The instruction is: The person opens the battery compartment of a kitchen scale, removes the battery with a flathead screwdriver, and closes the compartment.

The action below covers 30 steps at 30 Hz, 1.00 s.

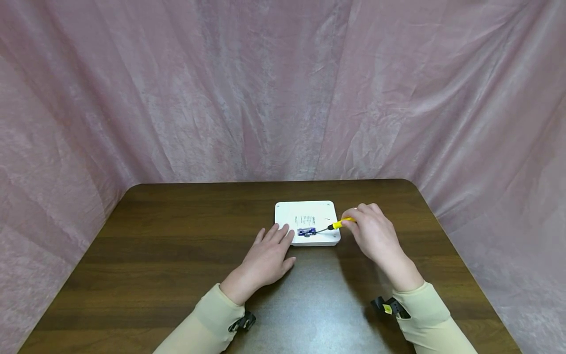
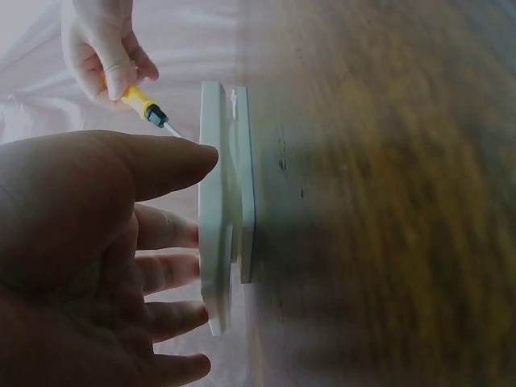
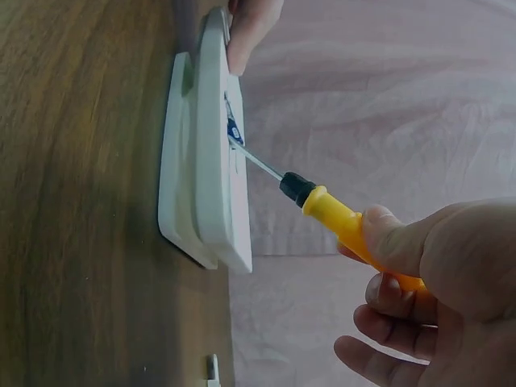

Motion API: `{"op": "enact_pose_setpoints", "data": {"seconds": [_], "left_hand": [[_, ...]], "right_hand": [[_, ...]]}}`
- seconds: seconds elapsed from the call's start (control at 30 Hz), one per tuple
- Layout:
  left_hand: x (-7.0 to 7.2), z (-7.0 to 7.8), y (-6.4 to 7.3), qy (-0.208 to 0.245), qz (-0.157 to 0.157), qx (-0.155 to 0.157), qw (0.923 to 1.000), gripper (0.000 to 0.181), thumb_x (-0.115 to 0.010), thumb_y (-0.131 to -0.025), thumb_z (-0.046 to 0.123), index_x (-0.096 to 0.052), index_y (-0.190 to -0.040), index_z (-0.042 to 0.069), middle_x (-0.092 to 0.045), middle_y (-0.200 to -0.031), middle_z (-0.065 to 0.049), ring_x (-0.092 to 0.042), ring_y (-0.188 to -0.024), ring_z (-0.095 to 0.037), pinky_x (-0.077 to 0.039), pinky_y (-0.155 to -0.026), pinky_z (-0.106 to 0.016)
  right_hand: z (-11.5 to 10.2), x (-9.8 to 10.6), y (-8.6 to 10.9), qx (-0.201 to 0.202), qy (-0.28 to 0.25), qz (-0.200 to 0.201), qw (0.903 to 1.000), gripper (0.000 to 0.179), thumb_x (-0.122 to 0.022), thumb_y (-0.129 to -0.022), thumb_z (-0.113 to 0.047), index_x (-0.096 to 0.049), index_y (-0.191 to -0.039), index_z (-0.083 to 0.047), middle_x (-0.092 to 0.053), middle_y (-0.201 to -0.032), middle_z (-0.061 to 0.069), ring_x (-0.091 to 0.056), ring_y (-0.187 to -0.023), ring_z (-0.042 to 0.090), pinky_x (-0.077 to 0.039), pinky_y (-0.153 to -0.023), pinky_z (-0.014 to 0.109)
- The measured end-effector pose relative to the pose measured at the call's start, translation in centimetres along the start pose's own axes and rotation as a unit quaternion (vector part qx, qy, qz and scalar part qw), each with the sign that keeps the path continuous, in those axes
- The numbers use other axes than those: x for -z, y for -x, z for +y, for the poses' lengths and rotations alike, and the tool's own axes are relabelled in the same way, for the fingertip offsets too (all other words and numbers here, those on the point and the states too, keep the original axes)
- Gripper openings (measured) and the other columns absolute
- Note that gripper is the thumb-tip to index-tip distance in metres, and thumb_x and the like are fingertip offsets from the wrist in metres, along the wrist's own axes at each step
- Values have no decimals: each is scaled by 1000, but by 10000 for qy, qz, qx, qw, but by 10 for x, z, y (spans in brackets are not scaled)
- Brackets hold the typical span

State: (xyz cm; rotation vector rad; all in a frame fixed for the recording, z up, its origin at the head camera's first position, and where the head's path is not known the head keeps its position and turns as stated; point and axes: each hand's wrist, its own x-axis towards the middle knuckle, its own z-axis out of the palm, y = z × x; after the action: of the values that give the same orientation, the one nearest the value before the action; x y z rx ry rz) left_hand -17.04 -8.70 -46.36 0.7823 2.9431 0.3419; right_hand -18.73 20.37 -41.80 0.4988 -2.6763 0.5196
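A white, flat device, which looks like a kitchen scale, lies upside down on the table with its battery compartment exposed. Blue batteries sit in that compartment. My right hand grips the yellow handle of a screwdriver, whose metal shaft slants down to the right end of the batteries. Whether the tip touches a battery or the compartment wall, I cannot tell. Across the device, my left hand rests its spread, fairly straight fingers on the left front part of the device. Its thumb lies near the front edge.
The brown wooden table has rounded far corners. Pink curtains hang behind it and to both sides. A small white piece lies at the bottom of the right wrist view. Each wrist carries a black strap.
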Motion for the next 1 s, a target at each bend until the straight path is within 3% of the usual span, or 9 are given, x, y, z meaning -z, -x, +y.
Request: {"op": "enact_pose_setpoints", "data": {"seconds": [0.4, 0.57, 0.8, 1.0], "left_hand": [[0, 0, 0, -31, 24, -16, 10000, 69, -68, -112, 40, -47, -168, 6, -37, -176, -16, -28, -165, -40, -22, -130, -65], [1, 0, 0, -36, -11, -7, 10000, 69, -68, -112, 40, -46, -168, 7, -36, -177, -15, -27, -165, -39, -22, -130, -64], [2, -1, 0, -22, -25, -10, 10000, 69, -67, -112, 40, -45, -169, 8, -35, -177, -15, -26, -166, -39, -22, -131, -64], [1, -1, 0, 32, -79, 26, 10000, 69, -67, -112, 41, -45, -169, 8, -34, -178, -15, -25, -166, -39, -22, -131, -63]], "right_hand": [[5, -4, 0, -150, 128, -75, 9998, 8, -81, -103, -19, -82, -103, -11, -74, -98, 7, -63, -97, 34, -57, -73, 51], [3, -2, 1, 17, 118, 74, 9999, 5, -85, -99, -15, -83, -103, -13, -70, -93, 4, -61, -96, 32, -55, -70, 48], [-7, 0, 0, 380, 151, 367, 9985, 17, -92, -91, -8, -83, -104, -13, -64, -91, 3, -59, -99, 32, -56, -69, 48], [-6, -4, 1, 257, 59, 310, 9992, 14, -90, -93, -9, -82, -103, -13, -66, -91, 3, -60, -98, 32, -55, -70, 48]]}}
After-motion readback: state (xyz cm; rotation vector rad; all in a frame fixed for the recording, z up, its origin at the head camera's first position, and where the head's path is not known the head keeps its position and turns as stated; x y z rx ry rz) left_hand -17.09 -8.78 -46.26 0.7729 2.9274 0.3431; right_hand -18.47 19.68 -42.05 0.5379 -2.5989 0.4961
